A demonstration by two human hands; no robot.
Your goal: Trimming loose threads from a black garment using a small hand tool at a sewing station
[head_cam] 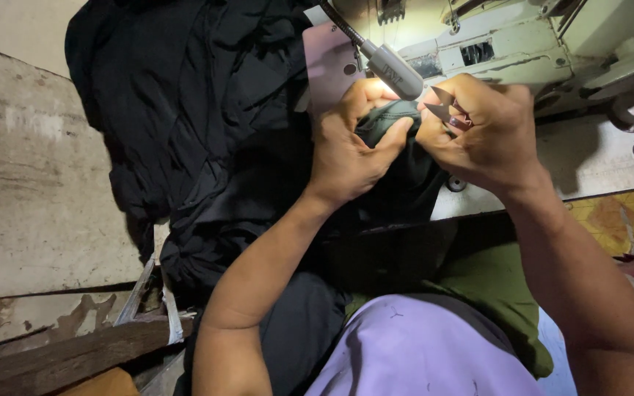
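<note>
1. Fingers of my left hand (346,158) are closed in a pinch on a fold of dark green fabric (387,121), thumb on top, holding it up under the lamp
2. Fingers of my right hand (482,128) are curled shut around small thread snips (443,108), whose blades point left toward the fold
3. That fold sits between both hands, far from my body and just near the sewing machine (537,51) at the far right; the rest of the dark cloth (185,110) is heaped to the left and trails down over my lap
4. The small work lamp (392,70) hangs just above the fold and lights it
5. To trim cleanly, I judge the fold should stay taut over my left fingertips, so only loose thread stands clear of the weave
6. I would keep the blade tips flat along the seam and close them only on thread; snagging the cloth itself looks like the main risk, since the tips are nearly touching it
</note>
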